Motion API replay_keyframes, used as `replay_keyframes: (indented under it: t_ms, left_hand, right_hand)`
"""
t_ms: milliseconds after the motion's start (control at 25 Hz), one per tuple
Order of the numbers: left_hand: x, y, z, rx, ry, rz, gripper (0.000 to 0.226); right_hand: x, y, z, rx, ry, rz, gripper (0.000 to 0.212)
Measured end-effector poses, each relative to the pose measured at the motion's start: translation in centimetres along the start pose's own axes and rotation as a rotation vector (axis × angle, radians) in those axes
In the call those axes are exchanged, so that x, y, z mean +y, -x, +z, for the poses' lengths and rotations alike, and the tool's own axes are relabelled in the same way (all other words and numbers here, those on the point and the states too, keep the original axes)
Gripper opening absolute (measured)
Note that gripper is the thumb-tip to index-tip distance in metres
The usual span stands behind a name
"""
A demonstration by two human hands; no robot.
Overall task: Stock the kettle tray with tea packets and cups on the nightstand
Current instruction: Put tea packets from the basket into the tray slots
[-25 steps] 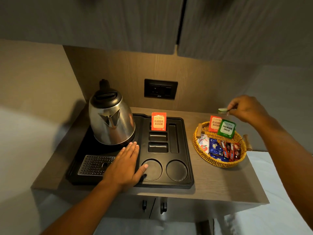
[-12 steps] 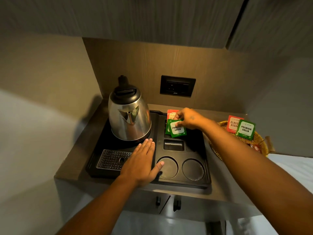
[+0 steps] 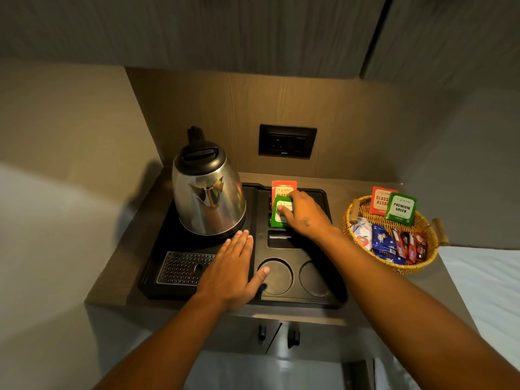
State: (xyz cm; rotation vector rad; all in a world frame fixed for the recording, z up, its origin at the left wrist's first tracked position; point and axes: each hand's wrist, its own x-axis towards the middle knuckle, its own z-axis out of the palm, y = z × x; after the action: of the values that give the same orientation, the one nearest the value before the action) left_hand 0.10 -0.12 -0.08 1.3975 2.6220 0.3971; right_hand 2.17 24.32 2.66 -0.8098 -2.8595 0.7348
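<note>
A black kettle tray (image 3: 336, 301) lies on the wooden nightstand, with a steel kettle (image 3: 208, 197) at its back left. An orange tea packet (image 3: 282, 188) stands upright in the tray's rear slot. In front of it my right hand (image 3: 305, 216) grips a green tea packet (image 3: 280, 212) standing in the second slot. My left hand (image 3: 232, 273) lies flat, fingers apart, on the tray's front, thumb at the rim of a round cup recess (image 3: 278, 275). A second cup recess (image 3: 313, 278) sits to its right. No cups are in view.
A wicker basket (image 3: 351, 218) at the right holds an orange packet (image 3: 380, 199), a green packet (image 3: 401, 209) and several sachets. A wall socket (image 3: 287, 140) sits behind the tray. A perforated drip grate (image 3: 183, 267) fills the tray's front left. White bedding lies to the right.
My right hand carried a green packet from the basket over to the tray and now sets it upright in the slot before the orange packet. The left hand stayed put.
</note>
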Motion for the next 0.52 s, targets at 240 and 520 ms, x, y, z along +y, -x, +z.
replay_keyframes:
  t_ms: [240, 520]
  left_hand:
    - [0.0, 0.1, -0.1, -0.002, 0.013, -0.003, 0.087]
    - [0.2, 0.1, -0.2, -0.001, -0.002, -0.003, 0.086]
  right_hand:
    - [6.4, 4.0, -6.6, 0.292, -0.057, 0.092, 0.041]
    - [13.3, 6.0, -10.2, -0.204, 0.215, 0.275, 0.056]
